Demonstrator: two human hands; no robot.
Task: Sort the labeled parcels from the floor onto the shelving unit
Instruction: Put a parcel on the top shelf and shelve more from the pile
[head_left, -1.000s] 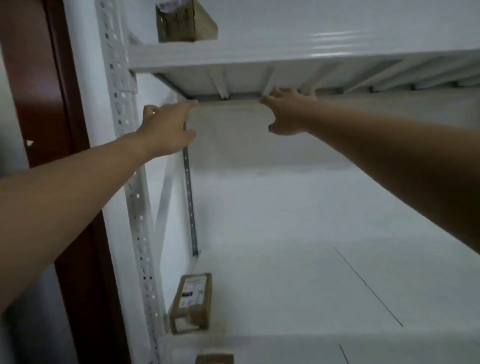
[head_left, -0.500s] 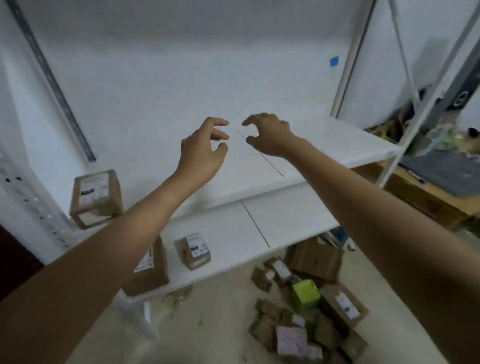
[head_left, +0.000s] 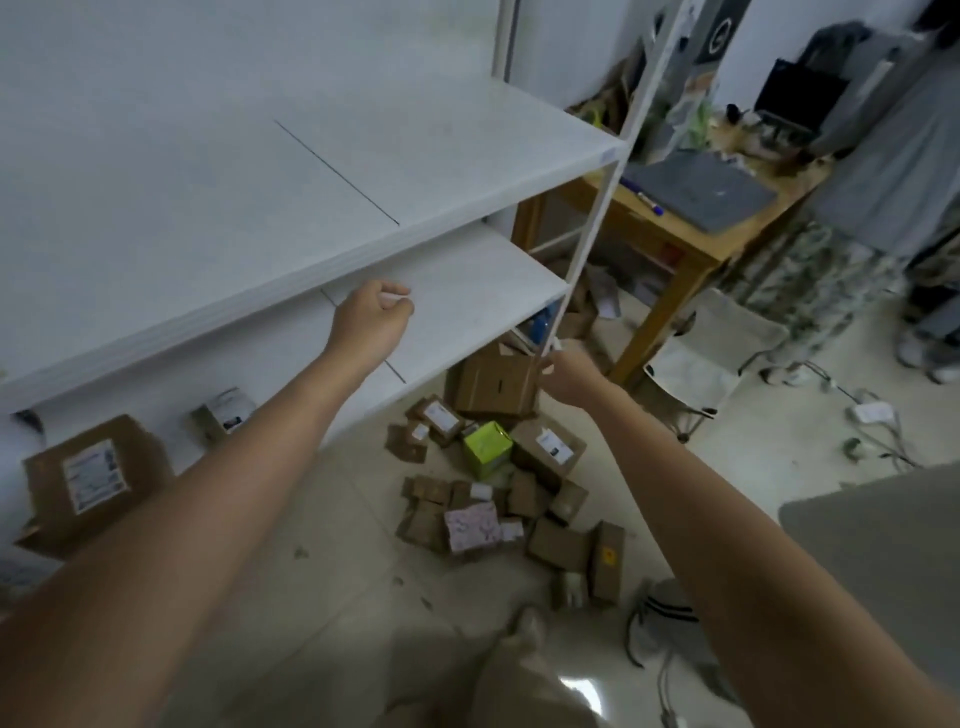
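A white shelving unit (head_left: 291, 270) fills the upper left. On its lower shelf sit a large labeled brown box (head_left: 88, 483) and a smaller labeled parcel (head_left: 223, 413). A heap of cardboard parcels (head_left: 498, 488) lies on the floor, with a lime-green box (head_left: 485, 447), a pink patterned packet (head_left: 472, 527) and a big brown carton (head_left: 493, 384) behind. My left hand (head_left: 371, 322) hovers in front of the lower shelf, fingers curled, holding nothing. My right hand (head_left: 569, 376) is above the heap near the shelf post, fingers loosely curled, nothing visible in it.
A wooden table (head_left: 691, 228) with a grey mat stands right of the shelves. A folding stool (head_left: 696, 374) sits beside it. Cables and a white adapter (head_left: 872, 413) lie on the floor at right. A person's legs (head_left: 930, 332) are at the far right. My own leg (head_left: 519, 670) is below.
My view has swung down and right from the upper shelves to the floor heap. Both hands have dropped from the upper shelf, and the right hand now reaches toward the parcels.
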